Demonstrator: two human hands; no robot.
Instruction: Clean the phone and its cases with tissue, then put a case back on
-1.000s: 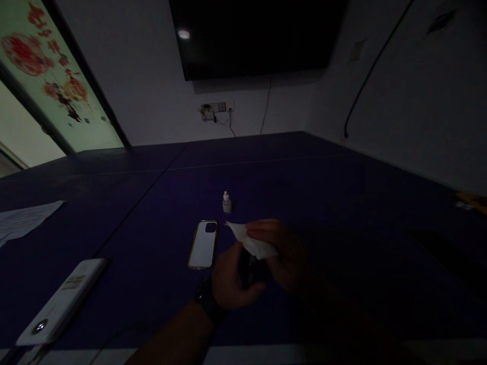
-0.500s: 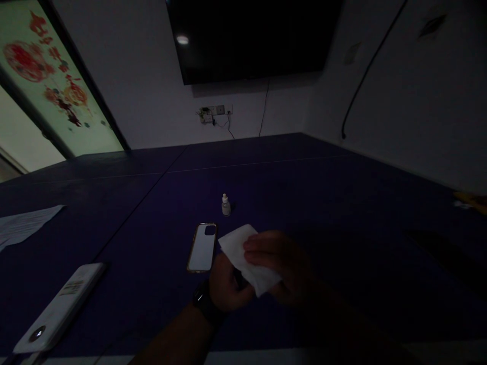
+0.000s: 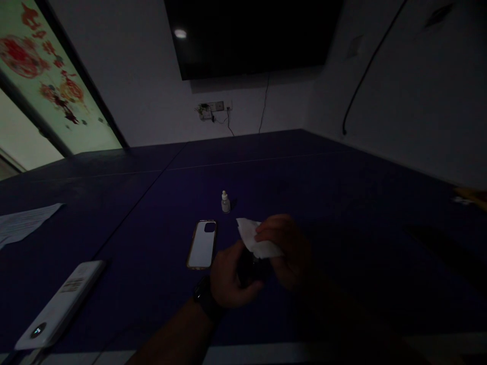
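My left hand (image 3: 232, 279), with a black watch on its wrist, is closed around a dark, glossy object (image 3: 253, 268) that looks like a phone. Its outline is largely lost in the gloom. A folded white wipe (image 3: 254, 237) is gripped by my right hand (image 3: 285, 246), whose fingers press it against the far upper part of that dark phone. To the left of my hands lies a phone case (image 3: 201, 246) with a clear back and a brownish rim. Beyond them a small dropper bottle (image 3: 225, 203) with a white top stands upright.
The dark blue table (image 3: 152, 213) carries a white power bank (image 3: 61, 304) with a cable at front left and printed paper (image 3: 28, 223) at the left edge. A yellow item (image 3: 472, 197) sits far right. A large screen (image 3: 254, 38) hangs on the wall behind.
The wipe has moved up and to the right with my right hand, uncovering more of the dark phone in my left hand. My left hand has opened its grip line slightly, thumb further right.
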